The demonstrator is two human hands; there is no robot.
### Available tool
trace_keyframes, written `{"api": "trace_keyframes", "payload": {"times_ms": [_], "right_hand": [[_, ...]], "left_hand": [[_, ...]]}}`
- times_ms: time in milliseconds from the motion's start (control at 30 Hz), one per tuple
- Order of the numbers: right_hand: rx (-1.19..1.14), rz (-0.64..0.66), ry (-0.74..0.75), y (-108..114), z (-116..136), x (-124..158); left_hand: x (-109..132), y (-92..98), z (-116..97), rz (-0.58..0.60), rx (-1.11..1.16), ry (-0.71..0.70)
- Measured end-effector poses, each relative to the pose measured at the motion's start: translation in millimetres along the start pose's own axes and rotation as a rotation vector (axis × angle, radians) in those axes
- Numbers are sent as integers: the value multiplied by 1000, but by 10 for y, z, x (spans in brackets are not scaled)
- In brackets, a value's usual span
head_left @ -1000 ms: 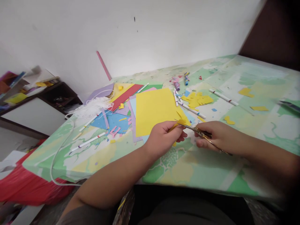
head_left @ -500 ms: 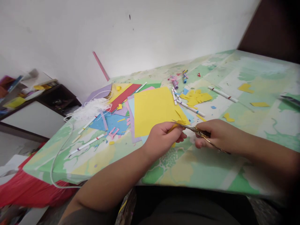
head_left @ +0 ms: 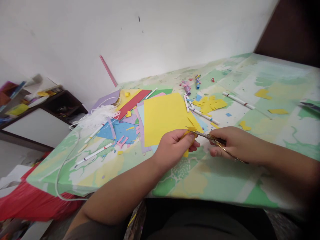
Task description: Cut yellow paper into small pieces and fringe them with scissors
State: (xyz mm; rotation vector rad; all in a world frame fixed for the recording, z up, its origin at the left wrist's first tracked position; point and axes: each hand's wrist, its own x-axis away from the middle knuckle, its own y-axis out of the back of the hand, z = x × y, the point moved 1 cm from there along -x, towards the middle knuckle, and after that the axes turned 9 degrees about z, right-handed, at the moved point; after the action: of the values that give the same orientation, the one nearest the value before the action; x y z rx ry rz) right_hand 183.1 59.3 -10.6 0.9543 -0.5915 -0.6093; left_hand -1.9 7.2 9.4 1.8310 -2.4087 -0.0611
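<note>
A small piece of yellow paper (head_left: pixel 192 128) is pinched between the thumb and fingers of my left hand (head_left: pixel 175 143). My right hand (head_left: pixel 231 143) is wrapped round the handles of a pair of scissors (head_left: pixel 206 135) with gold-coloured handles. The blades point left and reach the yellow piece at my left fingertips; they look nearly closed. Just beyond my left hand lies a yellow sheet (head_left: pixel 163 116), on top of several coloured sheets. Yellow cut pieces (head_left: pixel 210 104) lie farther back, past the scissors.
White marker pens (head_left: pixel 238 100) are scattered over the patterned tablecloth (head_left: pixel 220 181). At the left are a tangle of white string (head_left: pixel 100 116), a blue sheet (head_left: pixel 120 131) and a red strip (head_left: pixel 135 104). Two small paper rolls (head_left: pixel 198 82) stand near the wall. A shelf (head_left: pixel 37 123) is beyond the table's left edge.
The scissor blades have closed slightly across the yellow piece. Both hands stay in nearly the same place; the whole view has shifted a little.
</note>
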Motion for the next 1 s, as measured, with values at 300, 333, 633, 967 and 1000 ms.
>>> {"api": "trace_keyframes", "payload": {"times_ms": [300, 333, 633, 967, 1000], "right_hand": [[1, 29, 34, 8, 33, 29], [3, 29, 35, 9, 34, 29], [21, 44, 22, -2, 44, 19], [61, 20, -17, -19, 0, -1], [61, 17, -21, -16, 4, 0]], "left_hand": [[6, -3, -48, 22, -74, -6], [9, -3, -49, 17, -78, -13], [7, 3, 0, -7, -109, -58], [-1, -11, -10, 19, -122, -32], [-1, -11, -11, 17, -117, -24]]}}
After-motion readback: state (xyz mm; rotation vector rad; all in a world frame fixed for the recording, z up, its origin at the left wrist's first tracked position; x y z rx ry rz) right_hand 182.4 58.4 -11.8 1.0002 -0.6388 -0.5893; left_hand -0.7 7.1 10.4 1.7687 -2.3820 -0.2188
